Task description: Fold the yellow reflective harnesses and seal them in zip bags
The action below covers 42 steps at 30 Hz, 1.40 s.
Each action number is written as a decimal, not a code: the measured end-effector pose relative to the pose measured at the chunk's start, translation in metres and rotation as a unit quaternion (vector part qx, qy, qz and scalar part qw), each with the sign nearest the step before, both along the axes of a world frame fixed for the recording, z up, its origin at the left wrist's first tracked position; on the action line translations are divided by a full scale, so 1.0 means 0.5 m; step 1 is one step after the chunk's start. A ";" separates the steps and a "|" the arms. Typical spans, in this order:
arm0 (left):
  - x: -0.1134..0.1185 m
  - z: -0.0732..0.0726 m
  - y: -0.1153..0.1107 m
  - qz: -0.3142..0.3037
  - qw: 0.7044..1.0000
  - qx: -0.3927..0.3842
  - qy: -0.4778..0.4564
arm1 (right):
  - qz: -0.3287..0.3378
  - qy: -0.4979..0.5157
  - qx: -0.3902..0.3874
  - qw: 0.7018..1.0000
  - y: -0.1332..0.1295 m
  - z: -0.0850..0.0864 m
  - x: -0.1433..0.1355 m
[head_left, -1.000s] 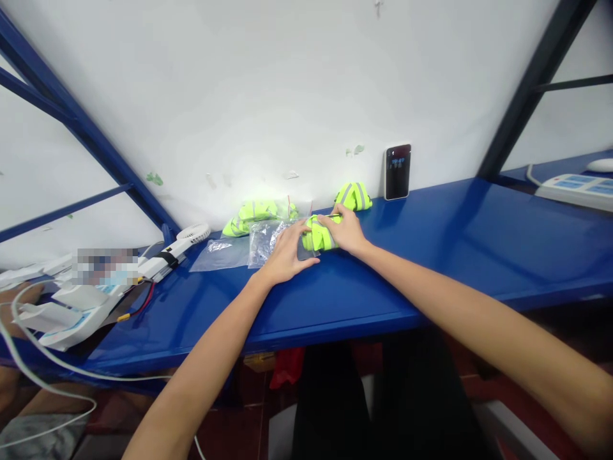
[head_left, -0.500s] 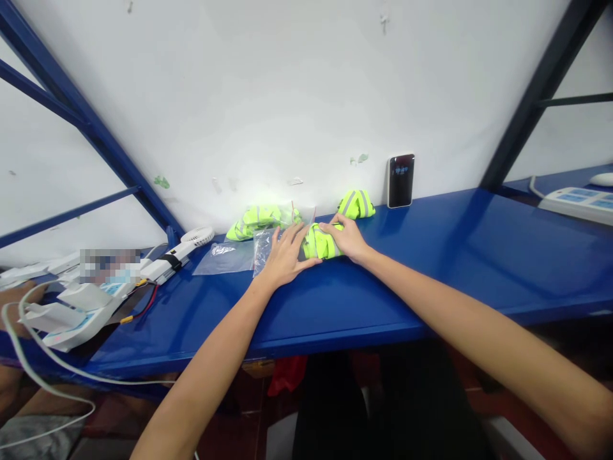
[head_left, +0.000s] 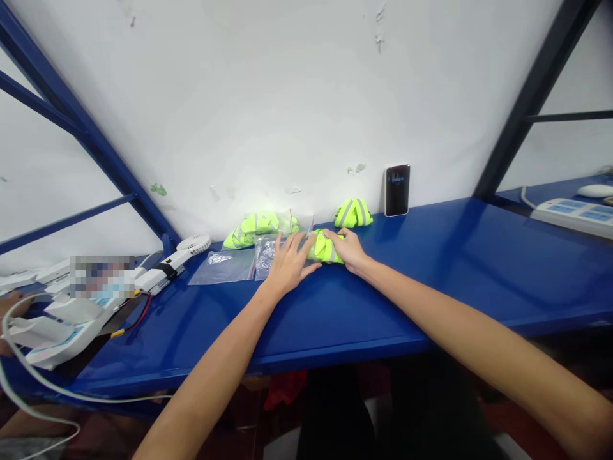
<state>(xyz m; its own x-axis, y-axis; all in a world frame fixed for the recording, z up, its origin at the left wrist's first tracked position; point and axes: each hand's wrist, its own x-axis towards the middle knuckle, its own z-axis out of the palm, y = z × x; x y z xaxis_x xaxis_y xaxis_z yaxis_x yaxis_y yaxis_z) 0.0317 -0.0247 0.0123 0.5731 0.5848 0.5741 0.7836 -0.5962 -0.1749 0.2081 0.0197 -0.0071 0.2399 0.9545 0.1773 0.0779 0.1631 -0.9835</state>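
My right hand [head_left: 351, 251] grips the right end of a rolled neon-yellow bundle with grey reflective strips [head_left: 326, 248], low over the blue table. My left hand [head_left: 288, 263] has its fingers spread, the fingertips at a clear zip bag [head_left: 265, 254] and the thumb beside the bundle's left end. Part of that end is behind the fingers, and I cannot tell whether it is inside the bag. Another clear zip bag [head_left: 225, 267] lies flat to the left. Behind my left hand, by the wall, is a second neon bundle [head_left: 253, 228], partly covered by clear plastic.
A third neon bundle [head_left: 353, 213] and an upright black-faced device [head_left: 397, 190] stand against the wall. At left are a white fan [head_left: 194, 244], a white power strip [head_left: 71, 342] and loose cables. The blue table [head_left: 454, 268] has its front edge near my forearms.
The view has tilted slightly, so the table sits lower. My left fingers have spread a little wider and risen off the bundle's end. My right hand still holds the bundle.
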 end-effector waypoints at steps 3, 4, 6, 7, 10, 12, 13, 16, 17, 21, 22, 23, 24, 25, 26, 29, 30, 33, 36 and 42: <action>-0.007 -0.006 0.010 -0.034 0.999 -0.003 0.006 | -0.012 -0.032 0.015 0.999 0.005 -0.009 0.000; -0.010 -0.008 0.015 -0.048 0.999 -0.006 0.005 | -0.012 -0.039 0.018 0.999 0.006 -0.011 0.000; -0.017 -0.011 0.023 -0.069 0.998 -0.014 -0.005 | -0.010 -0.050 0.018 0.999 0.007 -0.015 -0.001; -0.019 -0.012 0.027 -0.075 0.997 -0.015 -0.011 | -0.008 -0.054 0.016 0.998 0.008 -0.017 -0.001; -0.022 -0.015 0.032 -0.090 0.996 -0.006 -0.026 | 0.001 -0.059 0.004 0.998 0.010 -0.017 -0.001; -0.021 -0.016 0.032 -0.098 0.995 0.002 -0.031 | 0.013 -0.061 -0.006 0.998 0.011 -0.015 -0.001; -0.020 -0.017 0.032 -0.100 0.995 0.001 -0.028 | 0.019 -0.063 -0.011 0.998 0.012 -0.014 -0.001; -0.019 -0.017 0.029 -0.092 0.996 -0.007 -0.005 | 0.040 -0.073 -0.020 0.996 0.011 -0.009 -0.001; -0.020 -0.017 0.028 -0.085 0.996 -0.008 0.007 | 0.046 -0.084 -0.015 0.995 0.010 -0.008 -0.001; -0.018 -0.011 0.023 -0.058 0.996 -0.005 0.067 | 0.051 -0.151 0.041 0.986 -0.004 -0.003 0.000; -0.017 -0.009 0.022 -0.050 0.996 -0.008 0.078 | 0.056 -0.156 0.051 0.985 -0.008 -0.002 0.001; -0.015 -0.007 0.021 -0.039 0.995 -0.012 0.086 | 0.066 -0.157 0.058 0.984 -0.012 -0.001 0.001; -0.013 -0.005 0.020 -0.025 0.996 -0.017 0.089 | 0.077 -0.155 0.064 0.983 -0.015 0.000 0.001; -0.012 -0.003 0.019 -0.009 0.996 -0.024 0.088 | 0.087 -0.154 0.069 0.982 -0.018 0.001 0.002; -0.011 -0.001 0.018 0.006 0.996 -0.031 0.084 | 0.096 -0.151 0.074 0.981 -0.020 0.002 0.002; -0.012 0.002 0.015 0.024 0.996 -0.063 0.051 | 0.115 -0.144 0.083 0.979 -0.025 0.004 0.000; -0.013 0.003 0.014 0.019 0.996 -0.078 0.038 | 0.119 -0.141 0.085 0.979 -0.025 0.005 -0.001; -0.014 0.006 0.006 -0.001 0.994 -0.107 0.005 | 0.119 -0.131 0.088 0.980 -0.028 0.007 -0.005; -0.012 0.010 0.000 0.003 0.995 -0.097 -0.009 | 0.095 -0.117 0.106 0.983 -0.030 0.010 -0.011; -0.007 0.005 0.000 0.012 0.999 -0.031 -0.009 | 0.070 -0.129 0.147 0.978 -0.030 0.014 -0.013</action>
<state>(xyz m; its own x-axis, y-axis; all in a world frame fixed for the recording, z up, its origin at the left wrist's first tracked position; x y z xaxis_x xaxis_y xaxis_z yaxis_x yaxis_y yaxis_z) 0.0282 -0.0246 0.0149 0.5490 0.6326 0.5463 0.8000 -0.5871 -0.1240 0.2016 0.0045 -0.0002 0.0216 0.8739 0.4856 0.2731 0.4621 -0.8438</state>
